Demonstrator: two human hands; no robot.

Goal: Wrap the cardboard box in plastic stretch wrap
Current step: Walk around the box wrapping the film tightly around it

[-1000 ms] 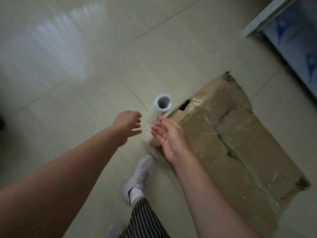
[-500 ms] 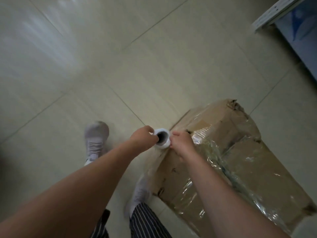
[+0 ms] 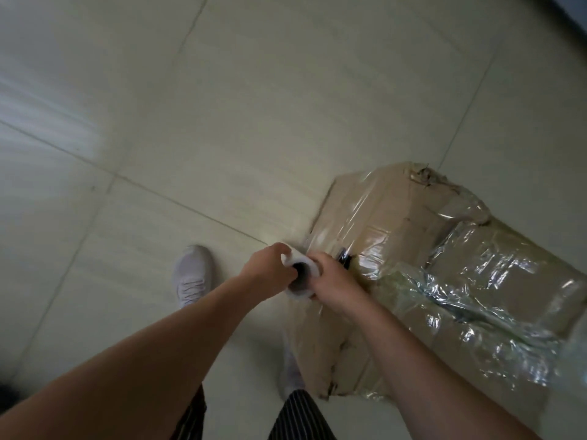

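Observation:
A worn cardboard box point(image 3: 394, 217) stands on the tiled floor at the right, its top and sides covered in shiny clear stretch wrap point(image 3: 470, 300). At its near left corner I hold the white roll of wrap point(image 3: 301, 273) upright, its dark core facing me. My left hand point(image 3: 268, 268) grips the roll from the left. My right hand point(image 3: 333, 281) grips it from the right, against the box corner. The lower part of the roll is hidden behind my hands.
Pale tiled floor point(image 3: 222, 122) stretches to the left and beyond the box. My left foot in a white shoe point(image 3: 192, 274) stands left of my hands; my other shoe point(image 3: 292, 373) shows beside the box's near edge. Striped trouser legs show at the bottom.
A second ago both hands were reaching, open, for the standing roll. They have since closed on it, and the view has swung so the box lies further right.

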